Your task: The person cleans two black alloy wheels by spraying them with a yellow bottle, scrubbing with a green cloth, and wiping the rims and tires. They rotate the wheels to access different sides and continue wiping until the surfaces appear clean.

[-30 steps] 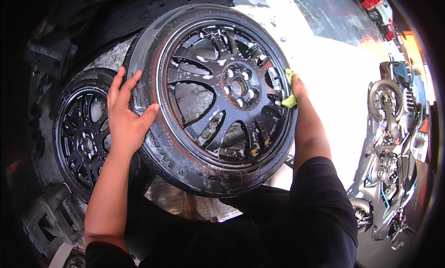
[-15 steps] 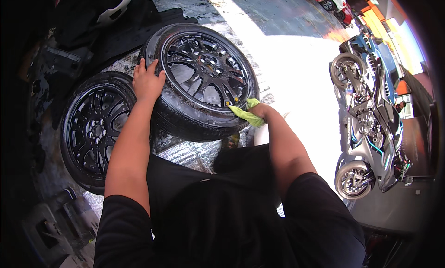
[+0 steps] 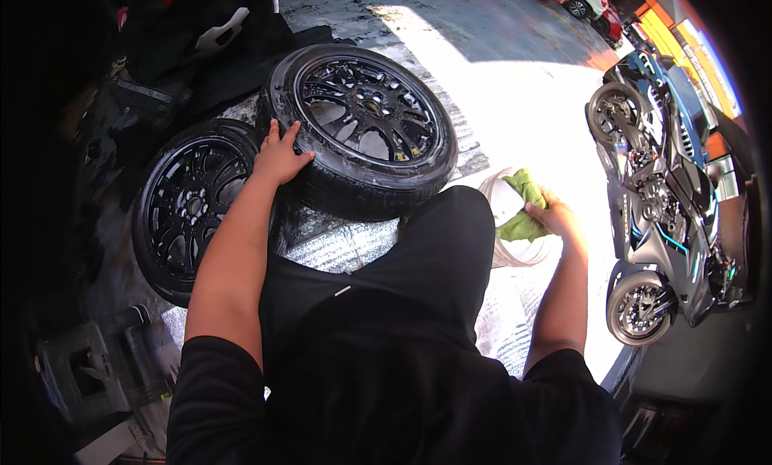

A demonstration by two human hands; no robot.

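A black alloy wheel with its tyre (image 3: 366, 183) lies tilted in front of me, wet and streaked with suds. My left hand (image 3: 281, 154) rests on the tyre's near left side, fingers spread. Off to the right, my right hand (image 3: 555, 214) grips a green cloth (image 3: 527, 207) over a pale round bucket (image 3: 519, 254). Part of the cloth hangs at the bucket's mouth; how deep it reaches inside is hard to see. Another black wheel (image 3: 193, 207) leans at the left, partly behind my left forearm.
Motorcycles (image 3: 655, 199) stand along the right side. Parked cars (image 3: 583, 0) show at the far top right. Dark panels and parts (image 3: 153, 95) crowd the left. Wet, textured floor (image 3: 338, 244) lies under the wheels, with strong sunlight on the right.
My right hand has moved the green cloth off the tyre's right edge, rightward to the bucket. My left hand stays on the tyre. The view has shifted slightly.
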